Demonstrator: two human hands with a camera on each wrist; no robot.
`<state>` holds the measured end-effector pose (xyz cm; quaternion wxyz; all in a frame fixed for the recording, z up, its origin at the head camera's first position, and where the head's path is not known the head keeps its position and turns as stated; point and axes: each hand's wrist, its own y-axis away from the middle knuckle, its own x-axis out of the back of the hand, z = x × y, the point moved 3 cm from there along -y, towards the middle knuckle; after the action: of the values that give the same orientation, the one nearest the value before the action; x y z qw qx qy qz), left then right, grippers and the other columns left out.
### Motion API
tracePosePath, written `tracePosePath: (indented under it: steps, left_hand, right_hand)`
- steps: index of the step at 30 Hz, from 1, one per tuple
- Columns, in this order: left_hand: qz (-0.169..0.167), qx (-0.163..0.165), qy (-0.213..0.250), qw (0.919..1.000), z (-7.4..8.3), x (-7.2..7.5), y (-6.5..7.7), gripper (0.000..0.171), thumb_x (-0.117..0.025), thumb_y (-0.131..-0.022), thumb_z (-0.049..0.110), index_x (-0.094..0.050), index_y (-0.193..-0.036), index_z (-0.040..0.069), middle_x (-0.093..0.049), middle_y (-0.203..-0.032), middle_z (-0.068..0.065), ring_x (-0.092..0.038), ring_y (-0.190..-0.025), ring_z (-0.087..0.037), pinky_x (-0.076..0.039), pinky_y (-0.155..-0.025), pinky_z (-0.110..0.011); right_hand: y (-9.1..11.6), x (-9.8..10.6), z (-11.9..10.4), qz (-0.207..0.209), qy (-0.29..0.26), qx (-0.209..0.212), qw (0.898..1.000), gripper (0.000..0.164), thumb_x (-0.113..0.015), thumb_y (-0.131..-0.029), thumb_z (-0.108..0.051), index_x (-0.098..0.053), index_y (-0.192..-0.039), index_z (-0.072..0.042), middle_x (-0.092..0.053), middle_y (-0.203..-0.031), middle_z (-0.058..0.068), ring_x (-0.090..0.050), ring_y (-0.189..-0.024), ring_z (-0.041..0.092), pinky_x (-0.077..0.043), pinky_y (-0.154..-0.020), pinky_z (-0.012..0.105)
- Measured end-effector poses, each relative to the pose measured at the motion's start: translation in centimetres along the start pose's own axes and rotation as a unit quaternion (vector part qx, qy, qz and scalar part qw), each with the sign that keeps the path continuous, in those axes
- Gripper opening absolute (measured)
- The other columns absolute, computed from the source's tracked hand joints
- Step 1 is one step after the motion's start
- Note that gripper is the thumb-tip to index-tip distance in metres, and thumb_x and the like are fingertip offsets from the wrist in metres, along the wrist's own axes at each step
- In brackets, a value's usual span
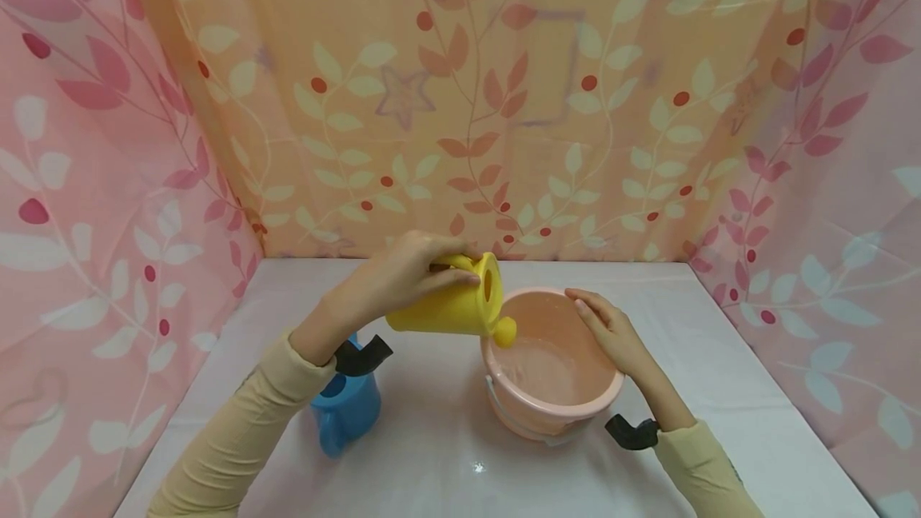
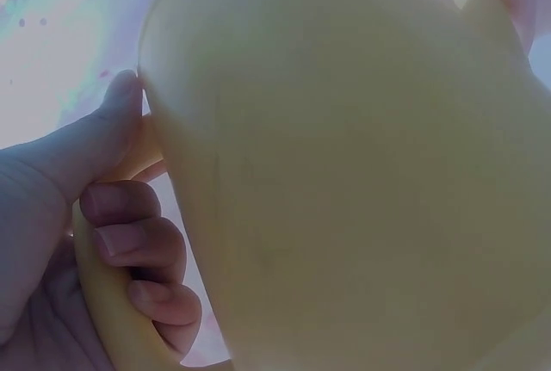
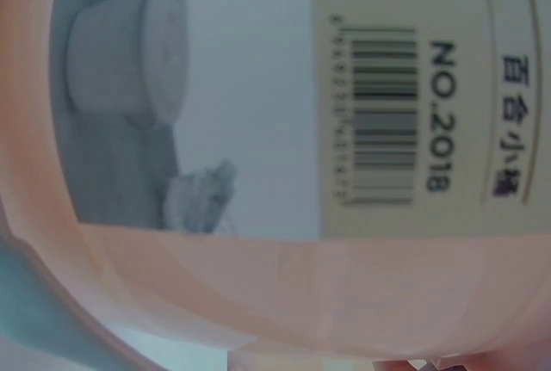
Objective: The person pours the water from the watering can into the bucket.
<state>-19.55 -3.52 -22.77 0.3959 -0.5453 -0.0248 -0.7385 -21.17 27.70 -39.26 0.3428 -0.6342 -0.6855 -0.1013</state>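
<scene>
My left hand (image 1: 424, 266) grips the handle of a yellow watering can (image 1: 439, 314). The can is tipped onto its side, its round yellow spout head (image 1: 505, 332) over the left rim of a pink bucket (image 1: 554, 402). In the left wrist view, curled fingers (image 2: 151, 250) wrap the handle beside the can's broad body (image 2: 344, 173). My right hand (image 1: 612, 330) holds the bucket's right rim, thumb toward the inside. Close up in the right wrist view is the bucket's outer wall (image 3: 362, 293) with a printed label (image 3: 379, 130). Whether water flows is too unclear to tell.
A blue watering can (image 1: 352, 410) stands on the white tabletop (image 1: 424, 454), partly hidden under my left forearm. The bucket's pale handle (image 1: 518, 422) hangs down its front side. Patterned cloth (image 1: 475, 102) encloses the table at the back and both sides.
</scene>
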Motion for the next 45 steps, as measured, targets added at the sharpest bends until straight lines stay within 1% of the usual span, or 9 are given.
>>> tracePosePath:
  steps: [5, 11, 15, 19, 24, 28, 31, 35, 45]
  left_hand:
    - [0.003, 0.003, -0.004, 1.0, 0.0, 0.2, 0.1, 0.029, -0.068, -0.082, 0.032, -0.067, -0.106, 0.017, -0.065, -0.089, 0.006, -0.054, -0.076, -0.009, -0.049, -0.066, -0.019]
    - [0.003, 0.006, -0.009, 0.9999, 0.0, 0.3, 0.2, 0.029, -0.068, -0.082, 0.032, -0.067, -0.107, 0.016, -0.066, -0.09, 0.006, -0.055, -0.076, -0.009, -0.049, -0.066, -0.019]
    - [0.005, 0.005, -0.01, 0.9999, 0.1, 0.4, 0.2, 0.029, -0.068, -0.082, 0.032, -0.068, -0.107, 0.016, -0.066, -0.091, 0.006, -0.055, -0.076, -0.009, -0.049, -0.067, -0.019]
    - [0.005, 0.005, -0.013, 0.9999, 0.1, 0.5, 0.2, 0.029, -0.068, -0.082, 0.032, -0.067, -0.107, 0.016, -0.066, -0.091, 0.005, -0.055, -0.076, -0.009, -0.049, -0.066, -0.02]
    - [0.006, 0.005, -0.016, 0.9998, 0.1, 0.7, 0.3, 0.029, -0.067, -0.083, 0.033, -0.067, -0.107, 0.016, -0.066, -0.092, 0.006, -0.055, -0.076, -0.008, -0.049, -0.067, -0.02]
    - [0.009, 0.005, -0.014, 0.9998, 0.1, 0.8, 0.4, 0.029, -0.068, -0.083, 0.033, -0.068, -0.107, 0.016, -0.067, -0.093, 0.006, -0.056, -0.077, -0.008, -0.049, -0.068, -0.02]
    - [0.011, 0.004, -0.012, 0.9999, 0.0, 0.8, 0.5, 0.03, -0.068, -0.083, 0.033, -0.068, -0.107, 0.016, -0.067, -0.094, 0.006, -0.056, -0.078, -0.008, -0.049, -0.07, -0.02]
    - [0.016, 0.002, -0.01, 0.9998, 0.0, 0.9, 0.6, 0.03, -0.068, -0.082, 0.033, -0.068, -0.107, 0.016, -0.067, -0.094, 0.006, -0.056, -0.078, -0.007, -0.049, -0.07, -0.02]
    - [0.031, 0.006, -0.004, 0.9995, -0.4, 1.1, 1.2, 0.03, -0.068, -0.081, 0.034, -0.068, -0.106, 0.018, -0.065, -0.089, 0.009, -0.054, -0.076, -0.007, -0.049, -0.067, -0.021]
  right_hand:
    - [0.0, 0.0, -0.2, -0.003, -0.007, 0.002, 1.0, 0.036, -0.043, -0.1, -0.021, -0.05, -0.131, -0.006, -0.052, -0.131, 0.013, -0.048, -0.121, 0.027, -0.034, -0.089, 0.007]
    - [-0.1, 0.1, -0.3, -0.004, -0.006, 0.0, 1.0, 0.036, -0.043, -0.1, -0.024, -0.05, -0.131, -0.007, -0.052, -0.131, 0.013, -0.048, -0.121, 0.026, -0.035, -0.088, 0.007]
    - [-0.1, 0.1, -0.2, -0.002, 0.005, -0.001, 1.0, 0.037, -0.043, -0.1, -0.026, -0.05, -0.131, -0.008, -0.053, -0.131, 0.012, -0.048, -0.122, 0.027, -0.037, -0.091, 0.013]
    - [-0.1, 0.1, -0.2, -0.003, 0.008, -0.001, 1.0, 0.038, -0.042, -0.1, -0.027, -0.05, -0.132, -0.009, -0.053, -0.131, 0.011, -0.048, -0.122, 0.024, -0.039, -0.094, 0.019]
    - [-0.2, 0.2, -0.3, -0.005, 0.01, -0.001, 1.0, 0.038, -0.042, -0.1, -0.028, -0.05, -0.132, -0.009, -0.053, -0.131, 0.011, -0.048, -0.122, 0.024, -0.041, -0.096, 0.032]
    - [-0.2, 0.1, -0.4, -0.007, 0.003, -0.002, 1.0, 0.038, -0.042, -0.1, -0.026, -0.049, -0.132, -0.007, -0.052, -0.132, 0.013, -0.047, -0.122, 0.026, -0.041, -0.097, 0.044]
    - [-0.1, 0.1, -0.4, -0.008, -0.003, 0.0, 1.0, 0.038, -0.042, -0.1, -0.025, -0.049, -0.132, -0.006, -0.051, -0.132, 0.015, -0.047, -0.122, 0.029, -0.04, -0.097, 0.049]
    - [-0.1, 0.1, -0.3, -0.006, -0.002, 0.0, 1.0, 0.038, -0.042, -0.1, -0.024, -0.049, -0.132, -0.006, -0.051, -0.132, 0.015, -0.046, -0.123, 0.031, -0.04, -0.097, 0.051]
    - [0.1, 0.1, -0.3, -0.003, 0.004, 0.001, 1.0, 0.039, -0.042, -0.1, -0.027, -0.049, -0.132, -0.006, -0.052, -0.132, 0.015, -0.047, -0.122, 0.03, -0.039, -0.097, 0.049]
